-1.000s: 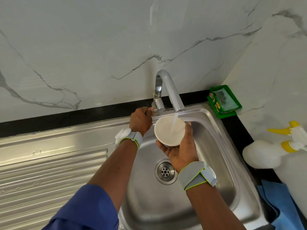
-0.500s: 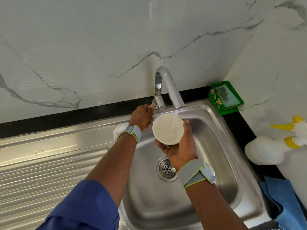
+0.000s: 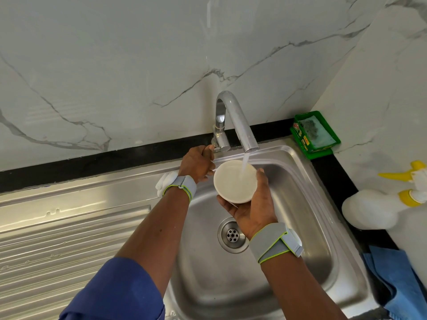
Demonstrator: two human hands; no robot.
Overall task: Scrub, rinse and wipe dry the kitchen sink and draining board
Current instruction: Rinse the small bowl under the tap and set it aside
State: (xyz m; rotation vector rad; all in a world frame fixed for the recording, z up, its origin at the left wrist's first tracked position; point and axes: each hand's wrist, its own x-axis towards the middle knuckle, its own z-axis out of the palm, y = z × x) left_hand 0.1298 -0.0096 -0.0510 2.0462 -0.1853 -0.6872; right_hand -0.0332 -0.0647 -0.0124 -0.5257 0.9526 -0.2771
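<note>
steel sink [image 3: 300,204] sits in black worktop [image 3: 332,181], draining board [image 3: 69,239] to its left. right hand [image 3: 251,209] cups white bowl [image 3: 233,183] over the basin, under water [image 3: 245,165] running from tap [image 3: 238,121]. left hand [image 3: 197,166] curls on tap handle [image 3: 216,146]. green soap tray [image 3: 314,135], spray bottle [image 3: 369,209] and blue cloth [image 3: 397,280] lie on the right.
</note>
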